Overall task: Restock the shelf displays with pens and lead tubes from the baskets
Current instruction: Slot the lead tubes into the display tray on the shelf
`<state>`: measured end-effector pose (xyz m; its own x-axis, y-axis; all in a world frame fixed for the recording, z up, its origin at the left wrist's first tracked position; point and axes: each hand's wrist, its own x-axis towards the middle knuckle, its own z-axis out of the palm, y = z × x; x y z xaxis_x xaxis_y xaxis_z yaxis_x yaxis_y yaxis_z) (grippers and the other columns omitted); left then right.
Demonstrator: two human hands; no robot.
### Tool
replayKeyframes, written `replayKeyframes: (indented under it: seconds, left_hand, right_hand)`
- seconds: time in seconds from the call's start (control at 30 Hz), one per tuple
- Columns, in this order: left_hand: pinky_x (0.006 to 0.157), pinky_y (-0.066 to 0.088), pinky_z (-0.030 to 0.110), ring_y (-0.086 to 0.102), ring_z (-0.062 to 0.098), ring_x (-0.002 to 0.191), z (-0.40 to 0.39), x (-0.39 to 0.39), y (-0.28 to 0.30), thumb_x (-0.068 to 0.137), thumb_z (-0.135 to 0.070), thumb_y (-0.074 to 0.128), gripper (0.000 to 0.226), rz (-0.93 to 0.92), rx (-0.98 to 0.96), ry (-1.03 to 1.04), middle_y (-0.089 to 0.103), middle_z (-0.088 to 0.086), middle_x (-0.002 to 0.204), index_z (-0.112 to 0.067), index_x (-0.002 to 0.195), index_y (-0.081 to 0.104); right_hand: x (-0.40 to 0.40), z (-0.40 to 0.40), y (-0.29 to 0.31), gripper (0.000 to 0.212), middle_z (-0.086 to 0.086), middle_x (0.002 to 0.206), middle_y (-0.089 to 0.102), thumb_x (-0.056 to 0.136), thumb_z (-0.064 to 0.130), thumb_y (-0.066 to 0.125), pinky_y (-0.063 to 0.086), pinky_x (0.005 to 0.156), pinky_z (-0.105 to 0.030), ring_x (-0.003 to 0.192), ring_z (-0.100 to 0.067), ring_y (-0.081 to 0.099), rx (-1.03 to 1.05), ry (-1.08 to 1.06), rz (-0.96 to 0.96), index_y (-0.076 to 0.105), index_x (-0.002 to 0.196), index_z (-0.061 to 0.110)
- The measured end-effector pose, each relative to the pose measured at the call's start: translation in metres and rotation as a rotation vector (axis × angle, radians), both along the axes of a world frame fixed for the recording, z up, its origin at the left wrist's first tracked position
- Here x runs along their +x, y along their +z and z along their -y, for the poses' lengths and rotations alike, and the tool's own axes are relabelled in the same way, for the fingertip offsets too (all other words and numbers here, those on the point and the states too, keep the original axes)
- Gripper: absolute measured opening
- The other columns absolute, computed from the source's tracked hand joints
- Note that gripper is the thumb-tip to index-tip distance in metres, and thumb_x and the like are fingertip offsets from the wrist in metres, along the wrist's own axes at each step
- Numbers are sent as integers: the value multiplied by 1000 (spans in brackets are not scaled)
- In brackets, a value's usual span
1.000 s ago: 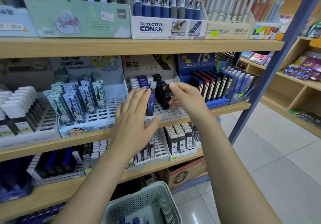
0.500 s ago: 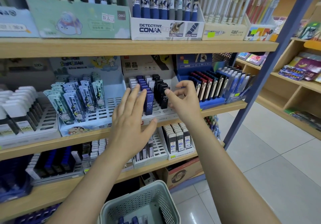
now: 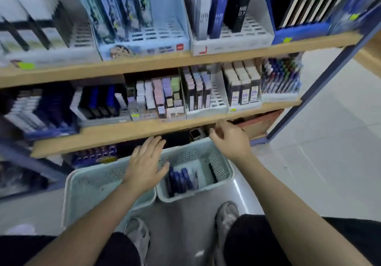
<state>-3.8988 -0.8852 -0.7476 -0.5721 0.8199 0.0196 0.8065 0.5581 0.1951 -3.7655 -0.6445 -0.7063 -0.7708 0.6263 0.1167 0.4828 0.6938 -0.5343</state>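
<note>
Looking down at two mint baskets: left hand flat with fingers spread, holding nothing, over the gap between the left basket and right basket. Right hand loosely curled, empty, above the right basket's far rim. Dark blue lead tubes lying inside. Shelf tubes marked "HB 0.7"; lower packs reading "100", rest too blurry.

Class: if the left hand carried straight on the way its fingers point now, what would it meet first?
Probably the far rim of the left basket, then the wooden shelf edge beyond. The left hand hovers open, fingers pointing up and forward; depth is unclear.
</note>
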Motion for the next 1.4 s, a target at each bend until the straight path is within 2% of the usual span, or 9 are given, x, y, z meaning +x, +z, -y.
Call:
replayKeyframes:
  seconds: [0.17, 0.4, 0.53, 0.63, 0.87, 1.1, 1.27, 1.33, 1.4]
  left_hand:
    - [123, 12, 45, -1, 19, 156, 7, 14, -78, 94, -61, 30, 81, 155, -88, 106, 3, -1, 169, -18, 161, 12]
    - [122, 4, 39, -5, 19, 155, 11, -4, -143, 87, -70, 42, 102, 220, -116, 190, -9, 3, 167, -12, 161, 2]
    - [122, 4, 36, -13, 10, 153, 24, -3, -162, 80, -78, 38, 109, 318, -79, 244, -18, -6, 165, -16, 161, -1]
    - [119, 0, 31, -15, 7, 152, 24, -2, -165, 83, -68, 56, 109, 358, -24, 270, -18, -10, 165, -18, 161, 0]
    - [120, 10, 38, -4, 13, 155, 25, -1, -170, 81, -72, 48, 107, 397, 38, 252, -15, -10, 167, -19, 161, 1]
    - [119, 8, 35, -4, 14, 155, 26, 0, -174, 82, -73, 43, 105, 373, 42, 256, -14, -9, 167, -17, 161, 3]
    - [119, 11, 39, -2, 15, 156, 24, -1, -174, 83, -71, 44, 104, 381, 45, 251, -10, -6, 168, -17, 161, 4]
    - [119, 11, 38, -2, 16, 156, 24, -3, -173, 83, -71, 44, 103, 381, 51, 254, -10, -5, 169, -17, 161, 4]
    - [119, 9, 37, -3, 16, 155, 24, -2, -173, 83, -71, 44, 103, 384, 44, 252, -11, -6, 168, -18, 161, 3]
  right_hand:
    - [-14, 26, -98, 37, -4, 91, 65, 93, 47, 62, 49, 71, -38, 87, -27, 63, -244, 37, 214, 59, 109, 15]
    - [-42, 37, -188, 72, -4, 122, 54, 78, 50, 82, 39, 88, -25, 107, -16, 51, -695, 6, 398, 46, 128, 13]
    - [-63, 38, -239, 144, -7, 143, 54, 30, 93, 72, 44, 109, -42, 129, -26, 53, -786, -48, 581, 43, 143, 8]
    - [-75, 47, -258, 129, -12, 149, 47, 53, 84, 75, 40, 111, -41, 134, -32, 49, -726, -54, 742, 38, 149, 6]
    - [-85, 50, -283, 147, -15, 138, 56, 33, 101, 58, 45, 107, -41, 126, -32, 55, -587, -97, 850, 47, 141, 4]
    - [-83, 40, -286, 108, -16, 142, 53, 69, 82, 66, 40, 105, -37, 130, -33, 51, -619, -91, 834, 48, 143, 6]
    - [-81, 39, -314, 170, -15, 142, 52, 7, 96, 68, 49, 103, -46, 126, -33, 54, -830, -256, 738, 39, 146, 3]
    - [-79, 32, -321, 152, -10, 134, 59, 15, 91, 77, 50, 102, -46, 121, -29, 58, -882, -249, 699, 51, 138, 6]
    - [-79, 37, -306, 108, -6, 122, 65, 43, 71, 90, 51, 101, -42, 114, -25, 62, -939, -233, 640, 63, 126, 6]
